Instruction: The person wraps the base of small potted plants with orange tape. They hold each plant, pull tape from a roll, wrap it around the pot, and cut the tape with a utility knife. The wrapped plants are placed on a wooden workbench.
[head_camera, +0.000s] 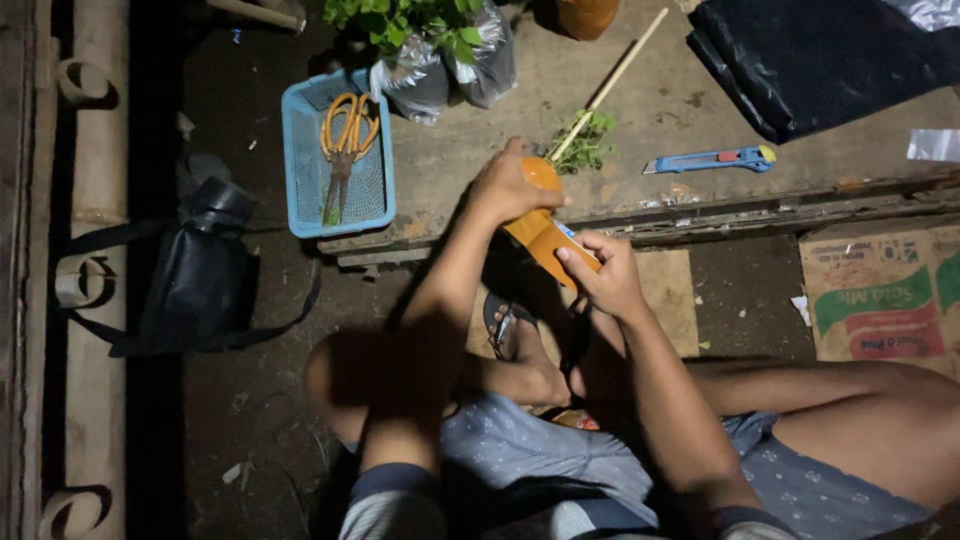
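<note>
Orange bottle (540, 238) sits at the centre of the frame, gripped between both our hands above the edge of the low wooden counter (690, 110). Our left hand (508, 185) is clenched around its upper end, near the cap, while our right hand (604, 272) grasps the lower body, thumb pressed against the label. The bottle's long axis runs diagonally, its top pointing toward the upper left of the frame and its base toward the lower right, tilted well off upright. A thin wooden stick (610, 84) rises from behind the left hand toward the upper right, beside a small green sprig (588, 146); whether the stick touches the bottle we cannot tell in this dim light. If the cap comes free at this tilt, we judge the contents could spill onto our legs and the floor. A slipping grip could also knock the sprig aside. A blue utility knife (712, 160) lies right of centre, and orange-handled scissors (345, 150) rest in a blue basket (300, 150) at upper left.
</note>
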